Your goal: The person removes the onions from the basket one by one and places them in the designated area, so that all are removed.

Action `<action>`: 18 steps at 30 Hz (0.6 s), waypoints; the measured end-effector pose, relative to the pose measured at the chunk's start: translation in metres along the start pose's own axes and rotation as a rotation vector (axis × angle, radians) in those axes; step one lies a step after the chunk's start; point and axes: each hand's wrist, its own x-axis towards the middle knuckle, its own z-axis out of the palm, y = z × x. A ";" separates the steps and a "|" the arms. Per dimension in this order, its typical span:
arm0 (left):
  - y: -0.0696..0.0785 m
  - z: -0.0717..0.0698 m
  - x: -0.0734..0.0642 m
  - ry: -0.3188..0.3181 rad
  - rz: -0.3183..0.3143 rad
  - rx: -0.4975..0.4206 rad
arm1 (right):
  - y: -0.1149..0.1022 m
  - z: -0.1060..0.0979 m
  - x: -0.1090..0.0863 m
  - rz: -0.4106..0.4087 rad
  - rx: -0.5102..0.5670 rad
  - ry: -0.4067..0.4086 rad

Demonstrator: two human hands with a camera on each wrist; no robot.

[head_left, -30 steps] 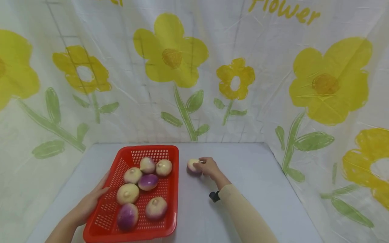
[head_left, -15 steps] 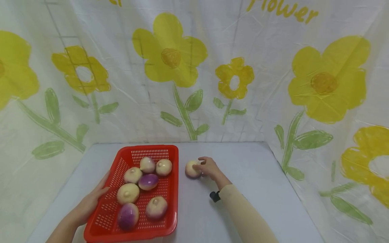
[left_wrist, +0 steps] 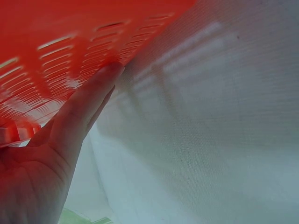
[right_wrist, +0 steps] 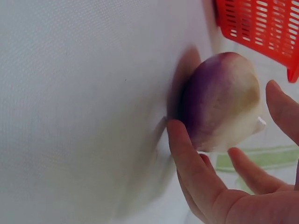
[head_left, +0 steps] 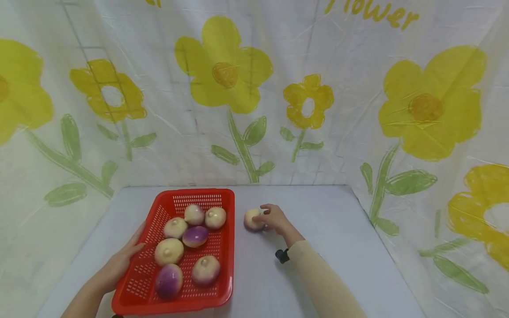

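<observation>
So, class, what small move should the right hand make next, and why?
Probably lift the right hand clear of the turnip beside the red basket: the turnip appears to rest on the table, and the fingers are spread, not gripping it.

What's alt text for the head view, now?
A person's right grip is at a purple-and-cream turnip-like vegetable on a pale table, right of a red basket holding seven similar vegetables. The left grip touches the basket's left side. Behind hangs a whitish backdrop with yellow flowers.
</observation>
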 end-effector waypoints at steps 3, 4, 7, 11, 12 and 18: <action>0.000 0.000 0.000 -0.002 -0.006 0.002 | 0.000 -0.002 0.000 0.001 0.001 0.006; -0.001 0.000 0.000 -0.002 -0.009 0.000 | -0.001 -0.003 -0.001 -0.006 -0.003 0.011; -0.001 -0.001 0.000 -0.004 -0.011 0.000 | -0.004 -0.007 -0.004 -0.022 -0.028 0.037; -0.002 -0.002 0.001 -0.009 0.002 0.004 | -0.016 -0.013 -0.011 -0.036 -0.047 0.059; -0.002 -0.003 0.001 -0.010 0.005 0.003 | -0.019 -0.014 -0.012 -0.039 -0.039 0.058; -0.003 -0.003 0.002 -0.011 0.011 -0.004 | -0.034 -0.019 -0.018 -0.070 0.049 0.022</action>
